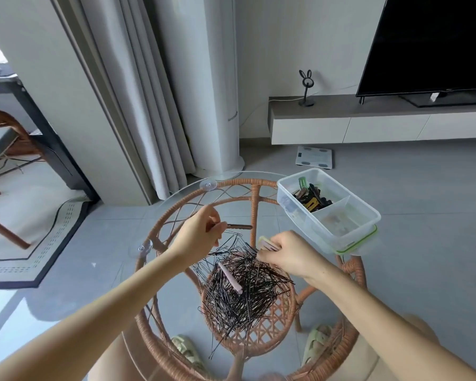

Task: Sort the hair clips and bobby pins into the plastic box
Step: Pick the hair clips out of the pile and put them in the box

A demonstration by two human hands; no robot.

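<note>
Left hand pinches a brown clip; right hand grips pale clips — both above the bobby pin pile; plastic box far right.

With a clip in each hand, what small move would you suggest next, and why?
Probably carry the right hand with its pale clip to the box and drop it in the far compartment, where other clips lie; that hand is nearest the box. The brown clip in the left hand could follow.

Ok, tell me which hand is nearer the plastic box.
Right. The right hand, gripping pale clips, is just short of the plastic box; the left hand, pinching a brown clip, is farther left.
</note>
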